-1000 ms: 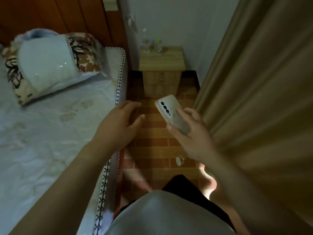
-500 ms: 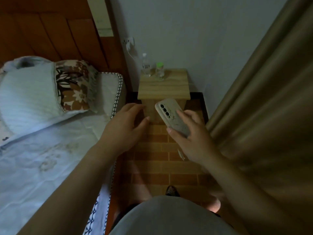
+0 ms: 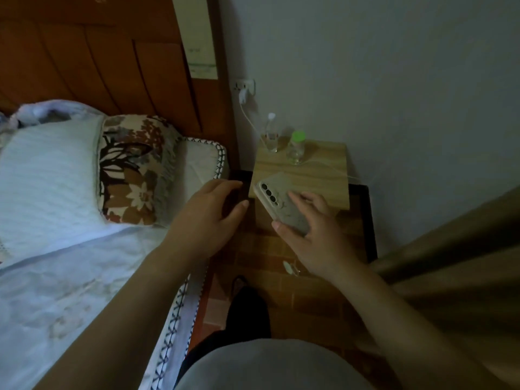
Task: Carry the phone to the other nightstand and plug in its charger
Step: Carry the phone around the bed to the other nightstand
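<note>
- Left of the grip, the pillows (image 3: pixel 84 175) lie against the headboard (image 3: pixel 98 60) at the top of the bed (image 3: pixel 70 291); they play no part here.
- Just left of the phone, the left hand (image 3: pixel 208 220) hangs loose, fingers apart and holding nothing, probably kept free to take the cable end.
- In the grip itself, the right hand (image 3: pixel 315 237) is closed on the phone (image 3: pixel 282 205), thumb on one edge and fingers across the back, camera side up, so the lower end is hidden under the palm.
- Beyond the grip sits the nightstand (image 3: pixel 323 175); the phone overlaps its near edge in view but looks not yet set down.
- Above it, the charger (image 3: pixel 243 95) sits in the wall socket (image 3: pixel 244 85), and its cable (image 3: pixel 332 168) trails past the two bottles (image 3: pixel 295 147) across the top, within reach.
- No brand or label is readable; the light strip (image 3: pixel 198 38) on the headboard shows only blurred marks.
</note>
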